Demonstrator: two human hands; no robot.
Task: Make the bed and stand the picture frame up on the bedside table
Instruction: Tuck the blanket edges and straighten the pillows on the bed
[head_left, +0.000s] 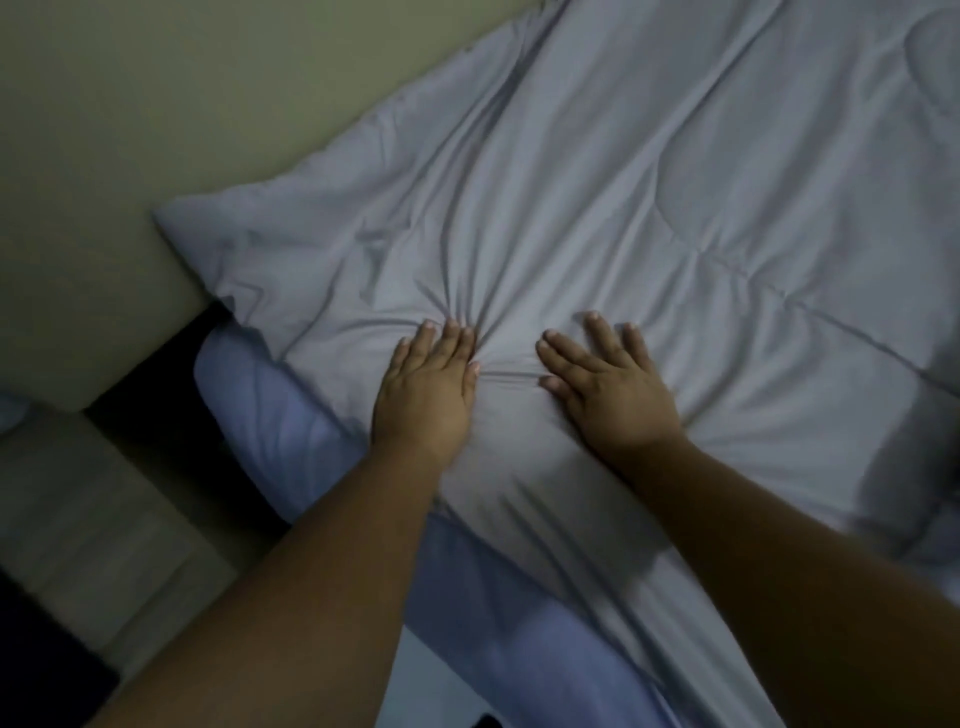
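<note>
The left hand (426, 400) and right hand (618, 400) press flat on the grey duvet (649, 182), side by side near the duvet's edge, fingers (453, 345) straight and gripping nothing. A blue sheet (291, 415) shows under the duvet's edge.

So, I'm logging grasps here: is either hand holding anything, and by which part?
Nothing is held. The left hand and right hand lie flat, fingers straight, pressing on the grey comforter.

One left hand (426, 395), one right hand (613, 395) (two in all), one grey comforter (623, 182), one blue sheet (291, 431).
</note>
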